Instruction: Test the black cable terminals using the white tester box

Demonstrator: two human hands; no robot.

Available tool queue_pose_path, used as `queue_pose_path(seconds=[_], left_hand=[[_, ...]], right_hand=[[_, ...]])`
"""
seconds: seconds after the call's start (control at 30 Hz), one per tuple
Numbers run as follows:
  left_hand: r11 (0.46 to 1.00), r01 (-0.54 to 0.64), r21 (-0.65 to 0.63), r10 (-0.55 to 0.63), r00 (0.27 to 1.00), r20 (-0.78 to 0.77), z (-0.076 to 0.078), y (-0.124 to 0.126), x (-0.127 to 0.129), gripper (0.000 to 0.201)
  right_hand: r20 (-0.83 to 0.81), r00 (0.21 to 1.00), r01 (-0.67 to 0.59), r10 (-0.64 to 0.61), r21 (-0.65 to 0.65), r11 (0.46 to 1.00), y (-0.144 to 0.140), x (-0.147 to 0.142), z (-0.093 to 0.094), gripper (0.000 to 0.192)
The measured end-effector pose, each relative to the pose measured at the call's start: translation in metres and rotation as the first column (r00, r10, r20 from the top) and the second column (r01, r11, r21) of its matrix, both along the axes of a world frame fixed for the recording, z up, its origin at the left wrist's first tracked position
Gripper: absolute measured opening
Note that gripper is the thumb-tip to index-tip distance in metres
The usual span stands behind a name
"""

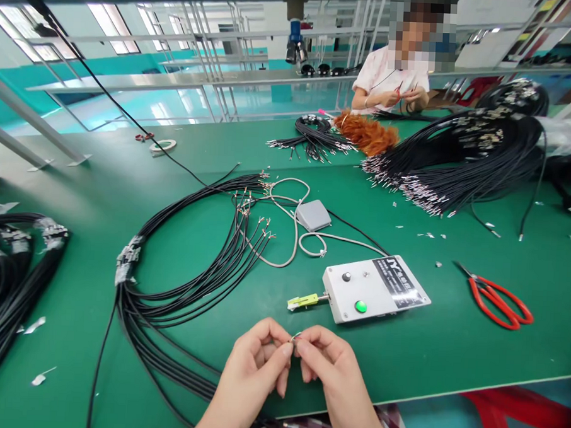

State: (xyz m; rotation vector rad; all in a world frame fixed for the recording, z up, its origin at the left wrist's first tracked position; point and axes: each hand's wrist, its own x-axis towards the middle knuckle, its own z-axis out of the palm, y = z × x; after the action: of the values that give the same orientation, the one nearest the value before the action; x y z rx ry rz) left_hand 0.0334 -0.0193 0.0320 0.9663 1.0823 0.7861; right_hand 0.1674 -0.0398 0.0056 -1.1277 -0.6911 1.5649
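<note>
My left hand [255, 364] and my right hand [329, 364] meet at the near edge of the green table [450, 353], fingertips pinched together on a thin wire end [295, 336] that barely shows between them. Just beyond them stands a white test box [374, 287] with a green button and a yellow-green connector [303, 300] sticking out to its left. A bundle of black cables [188, 279] loops from the left toward my hands, bound with tape [128, 257], its stripped ends fanned out near the table's middle.
A grey foot pedal [313, 214] with its pale cord lies behind the box. Red scissors [497, 299] rest at right. More black cable bundles lie at far left [8, 284] and back right [462, 158]. Across the table a person [395, 80] handles wires by an orange wire heap [367, 132].
</note>
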Motion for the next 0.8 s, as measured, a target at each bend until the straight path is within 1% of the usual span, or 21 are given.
queue_pose_path(seconds=[0.07, 0.13, 0.2, 0.27, 0.37, 0.5, 0.6, 0.67, 0.73, 0.77, 0.8], left_hand=[[0.999, 0.022, 0.030, -0.023, 0.999, 0.025, 0.000, -0.001, 0.001, 0.041], [0.997, 0.028, 0.068, -0.030, 0.999, 0.040, 0.000, -0.002, 0.003, 0.039], [0.996, -0.007, 0.084, 0.003, 0.999, 0.048, -0.003, -0.002, 0.005, 0.033], [0.996, -0.056, 0.068, 0.053, 0.998, 0.038, -0.008, -0.001, 0.007, 0.034], [0.997, -0.051, 0.061, 0.053, 0.998, -0.036, -0.013, -0.004, 0.006, 0.037], [0.989, -0.035, 0.145, 0.061, 0.982, -0.180, -0.015, -0.009, 0.002, 0.036], [0.985, -0.081, 0.154, 0.108, 0.979, -0.176, -0.016, -0.010, 0.001, 0.036], [0.973, -0.128, 0.191, 0.161, 0.972, -0.171, -0.016, -0.008, 0.002, 0.032], [0.958, -0.144, 0.250, 0.194, 0.963, -0.187, -0.017, -0.005, 0.003, 0.027], [0.949, -0.140, 0.282, 0.200, 0.960, -0.196, -0.017, -0.004, 0.003, 0.025], [0.940, -0.130, 0.316, 0.202, 0.957, -0.208, -0.018, -0.003, 0.003, 0.022]], right_hand=[[-0.022, 0.999, -0.026, 0.026, -0.012, 1.000, 0.000, -0.001, 0.003, 0.035], [-0.002, 0.999, -0.041, 0.041, -0.016, 0.999, -0.001, -0.001, 0.005, 0.038], [0.052, 0.997, -0.052, 0.052, -0.009, 0.999, -0.002, 0.000, 0.006, 0.040], [0.116, 0.991, -0.075, 0.074, 0.009, 0.997, -0.004, 0.001, 0.005, 0.041], [0.217, 0.971, -0.117, 0.102, 0.055, 0.992, -0.005, 0.004, 0.003, 0.038], [0.377, 0.921, -0.166, 0.100, 0.147, 0.975, -0.005, 0.006, 0.000, 0.031], [0.427, 0.898, -0.190, 0.105, 0.160, 0.969, -0.004, 0.009, -0.003, 0.028], [0.458, 0.881, -0.207, 0.119, 0.149, 0.967, -0.005, 0.013, -0.004, 0.026], [0.551, 0.828, -0.230, 0.102, 0.168, 0.959, -0.006, 0.017, -0.003, 0.021], [0.623, 0.779, -0.246, 0.069, 0.203, 0.948, -0.006, 0.020, -0.002, 0.018], [0.703, 0.711, -0.271, 0.016, 0.253, 0.929, -0.007, 0.022, -0.001, 0.018]])
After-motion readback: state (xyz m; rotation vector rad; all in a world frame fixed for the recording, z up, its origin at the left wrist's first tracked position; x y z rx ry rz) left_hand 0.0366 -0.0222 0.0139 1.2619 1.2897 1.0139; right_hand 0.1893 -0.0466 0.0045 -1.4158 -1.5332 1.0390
